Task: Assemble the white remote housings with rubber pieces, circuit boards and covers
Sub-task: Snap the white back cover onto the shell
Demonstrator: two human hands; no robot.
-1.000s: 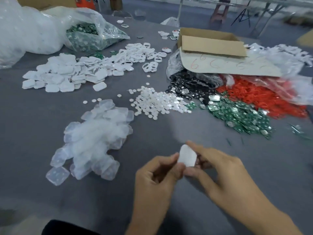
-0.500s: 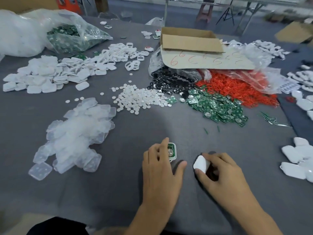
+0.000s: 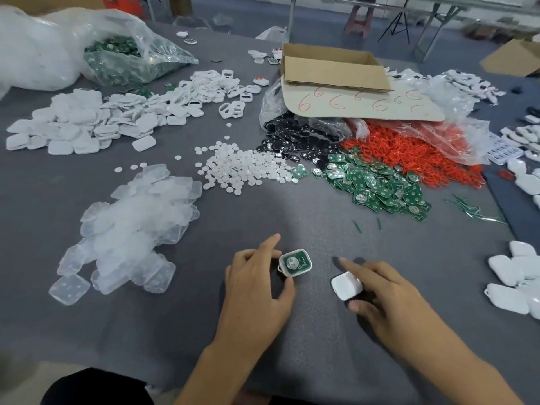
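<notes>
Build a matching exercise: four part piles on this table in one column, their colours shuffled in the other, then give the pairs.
Things:
1. circuit boards
2. rubber rings
3. small discs
4. pile by the left edge of the cardboard box

Colours:
A. black
B. white
C. green
D. red

Pairs: 1-C, 2-D, 3-B, 4-A

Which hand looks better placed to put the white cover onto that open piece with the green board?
The right hand: it already holds the white cover. The left hand holds the open housing, circuit board facing up, just beside it.
</notes>
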